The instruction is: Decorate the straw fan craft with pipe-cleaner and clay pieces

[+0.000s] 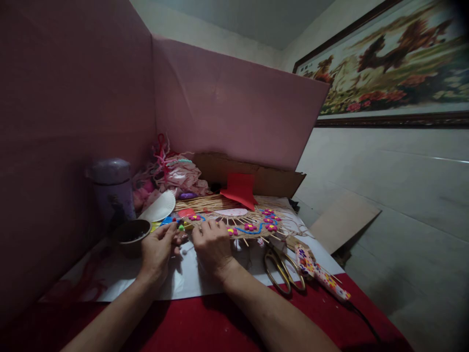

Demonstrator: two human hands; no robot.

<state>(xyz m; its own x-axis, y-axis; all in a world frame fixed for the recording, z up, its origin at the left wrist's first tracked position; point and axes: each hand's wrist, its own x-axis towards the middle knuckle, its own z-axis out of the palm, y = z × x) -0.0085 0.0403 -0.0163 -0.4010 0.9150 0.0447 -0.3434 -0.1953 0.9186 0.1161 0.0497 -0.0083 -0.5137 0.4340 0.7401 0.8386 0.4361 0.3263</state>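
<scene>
A brown craft ring [242, 231] with pink and yellow flowers, a wavy blue line and thin sticks round its edge lies on the white sheet [120, 283]. At its left end, my right hand [212, 248] has its fingers bent over the rim, gripping it. Just left of that, my left hand [158, 252] is closed in a pinch; what lies between its fingertips is too small to make out. Small coloured bits, among them a green pompom [181, 228], sit between the two hands. A dark brown cup [132, 239] stands beside my left hand.
Gold-handled scissors [282, 271] and a flower-patterned glue gun [322, 274] with a cord lie at right. Behind are thin sticks [201, 202], red paper [240, 189] and crumpled pink material [179, 178]. A lidded purple flask [113, 193] and pink panels [234, 107] bound the left and back.
</scene>
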